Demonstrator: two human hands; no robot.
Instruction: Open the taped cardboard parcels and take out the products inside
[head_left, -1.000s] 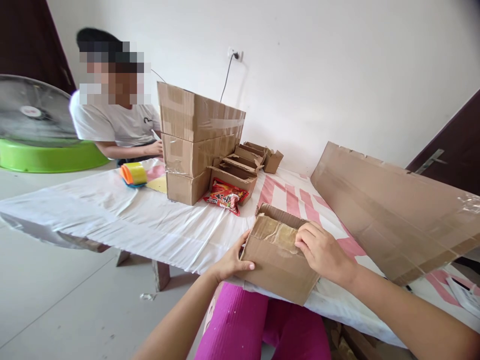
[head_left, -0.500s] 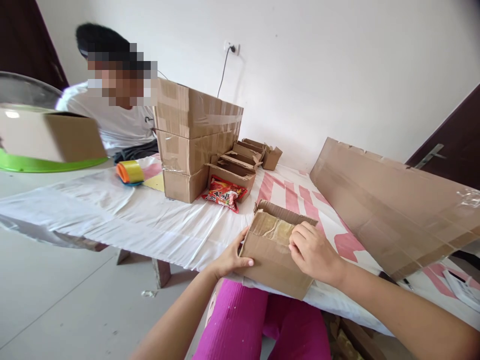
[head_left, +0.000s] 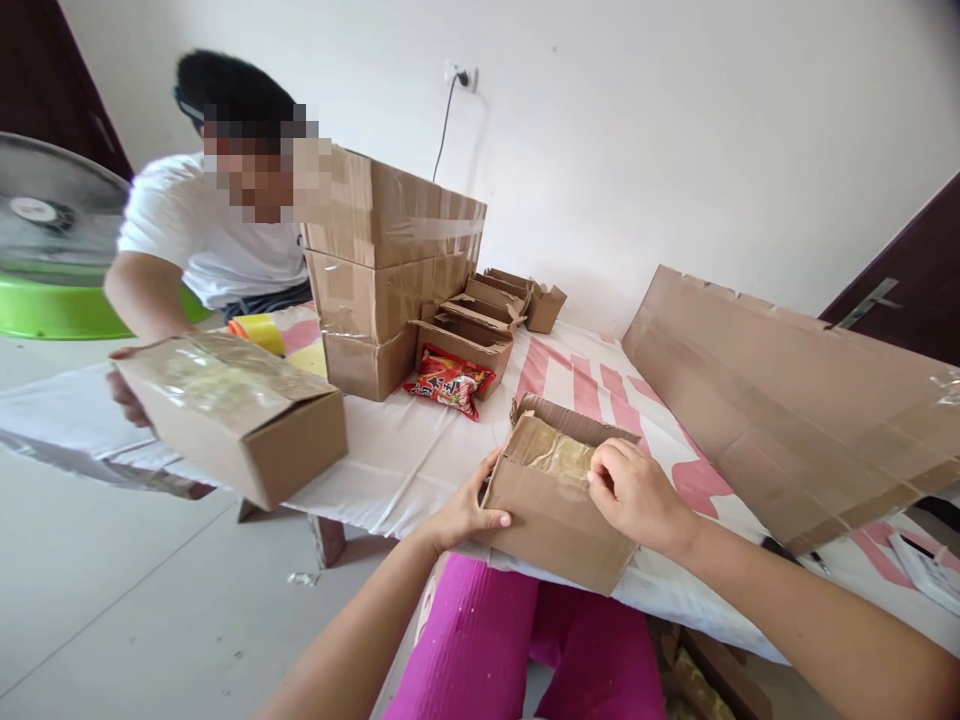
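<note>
An open cardboard box [head_left: 559, 535] lies tilted at the table's near edge, just above my lap. My left hand [head_left: 472, 515] grips its left side, thumb across the front face and fingers behind. A strip of wrinkled, yellowish packing tape [head_left: 551, 447] runs along the upper part of that face. At the strip's right end, my right hand [head_left: 637, 495] is closed, thumb and fingers pinched on the tape; the fingertips are partly hidden. Beyond the box lies a red snack packet [head_left: 450, 382], leaning against a small open box [head_left: 469, 350].
Taped boxes [head_left: 375, 300] form a stack at the table's middle. On the left, a person [head_left: 225, 230] holds out a taped carton [head_left: 232, 410] over the table edge. A large cardboard sheet [head_left: 780, 400] leans on the right. Behind the person stands a green-based fan [head_left: 60, 305].
The other person's carton has swung right and down toward me, over the table edge. My right hand has shifted slightly right along the tape; my left hand keeps its grip.
</note>
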